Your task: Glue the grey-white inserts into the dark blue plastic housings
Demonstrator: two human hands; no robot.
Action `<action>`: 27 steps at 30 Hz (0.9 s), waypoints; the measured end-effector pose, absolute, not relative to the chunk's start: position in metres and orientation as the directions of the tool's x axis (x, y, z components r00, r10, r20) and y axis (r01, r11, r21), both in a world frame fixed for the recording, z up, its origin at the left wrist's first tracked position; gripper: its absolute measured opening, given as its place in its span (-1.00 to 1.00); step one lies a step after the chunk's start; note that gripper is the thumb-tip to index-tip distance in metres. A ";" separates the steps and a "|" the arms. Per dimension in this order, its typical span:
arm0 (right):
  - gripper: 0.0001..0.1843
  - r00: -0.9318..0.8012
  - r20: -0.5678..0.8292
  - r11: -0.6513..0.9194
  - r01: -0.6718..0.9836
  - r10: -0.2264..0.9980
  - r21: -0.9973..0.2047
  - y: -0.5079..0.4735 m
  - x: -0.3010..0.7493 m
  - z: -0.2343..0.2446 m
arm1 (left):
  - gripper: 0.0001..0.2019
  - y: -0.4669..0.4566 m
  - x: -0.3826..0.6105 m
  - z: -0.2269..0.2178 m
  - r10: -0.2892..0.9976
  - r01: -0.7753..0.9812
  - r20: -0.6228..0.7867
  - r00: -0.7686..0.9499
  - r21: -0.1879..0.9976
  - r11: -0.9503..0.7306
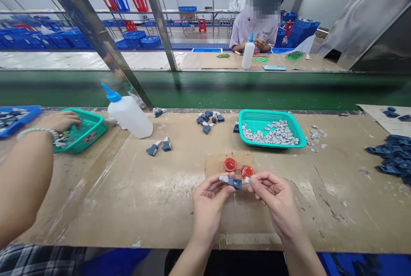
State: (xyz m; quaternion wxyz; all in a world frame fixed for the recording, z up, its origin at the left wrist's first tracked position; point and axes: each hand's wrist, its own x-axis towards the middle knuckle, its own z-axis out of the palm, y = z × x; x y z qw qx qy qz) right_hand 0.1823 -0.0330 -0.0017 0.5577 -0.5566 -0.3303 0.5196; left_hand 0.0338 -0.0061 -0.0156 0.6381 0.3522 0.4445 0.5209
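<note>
The person's left hand holds a dark blue plastic part above the surface, with its fingers curled around it and pinching it against the thumb. A pale grey clip sticks out from the part's left end. The right hand comes in from the other side, its fingers pressed together and pinching a small light-grey piece just beside the part's right end.

Farther left on the worn, glue-stained surface, a co-worker's hand rests in a teal plastic basket, next to a blue tray. A white glue bottle with a blue nozzle lies on its side. Finished blue parts sit in small groups behind the person's hands, and two red-filled dishes stand on a cardboard square just beyond them. A second teal basket holds many grey clips, and a heap of blue parts lies at the far right.

Beyond a green conveyor belt, another worker sits at a matching bench. Stacked blue crates and red stools fill the room behind.
</note>
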 end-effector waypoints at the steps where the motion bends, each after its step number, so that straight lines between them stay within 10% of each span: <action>1: -0.76 0.226 -0.200 -0.154 -0.208 0.953 -0.966 -0.033 0.180 0.000 | -0.76 -0.006 0.034 -0.016 0.978 -0.350 -0.198 0.062 0.913 0.207; 22: -0.60 -0.184 -0.314 -0.352 -0.237 0.932 -0.906 -0.044 0.176 0.007 | -0.77 -0.016 0.027 -0.005 0.981 -0.094 0.146 0.128 0.986 -0.135; 27: -0.60 -0.142 -0.293 -0.321 -0.269 0.946 -0.908 -0.046 0.163 0.017 | -0.62 -0.012 0.026 -0.007 0.942 -0.291 -0.032 0.333 0.947 0.135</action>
